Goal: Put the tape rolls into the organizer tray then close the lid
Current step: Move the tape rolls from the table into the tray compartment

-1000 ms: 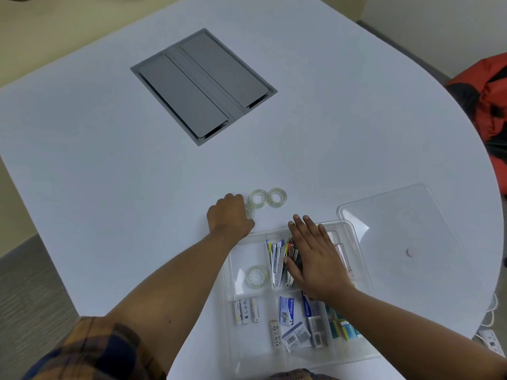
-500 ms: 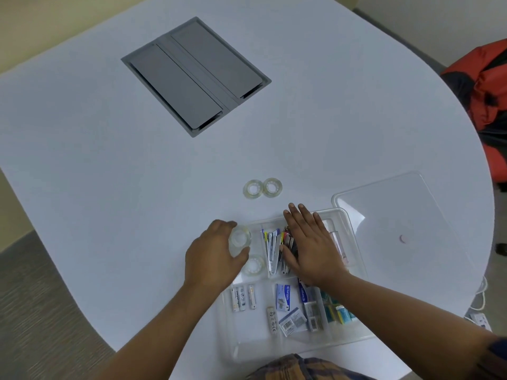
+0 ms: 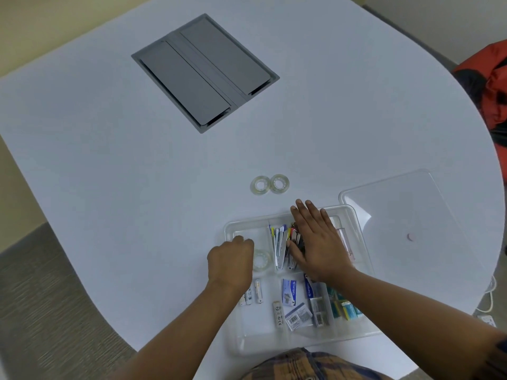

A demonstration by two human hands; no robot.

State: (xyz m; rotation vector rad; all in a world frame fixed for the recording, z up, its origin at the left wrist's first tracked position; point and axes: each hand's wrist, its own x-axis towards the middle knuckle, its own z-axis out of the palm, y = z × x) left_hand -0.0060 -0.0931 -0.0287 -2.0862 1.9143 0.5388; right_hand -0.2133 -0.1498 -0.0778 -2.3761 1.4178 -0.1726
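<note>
Two clear tape rolls [image 3: 260, 184] [image 3: 279, 183] lie side by side on the white table, just beyond the clear organizer tray [image 3: 247, 224]. My left hand [image 3: 231, 263] hangs over the tray's upper-left compartment, fingers curled down onto a third tape roll [image 3: 263, 260] that is partly hidden under them. Whether another roll lies beneath it is unclear. Resting flat on the pens in the middle compartment is my right hand [image 3: 318, 242], holding nothing. The clear lid [image 3: 411, 209] lies on the table, right of the tray.
The tray's lower compartments hold batteries [image 3: 253, 293], staple boxes [image 3: 289, 293] and small packets. A grey cable hatch [image 3: 204, 71] is set into the table at the back. An orange bag [image 3: 493, 86] sits past the table's right edge.
My left hand picked a tape roll off the table beside the other two, carried it back toward me, and lowered it into the tray's upper-left compartment. My right hand stayed on the pens.
</note>
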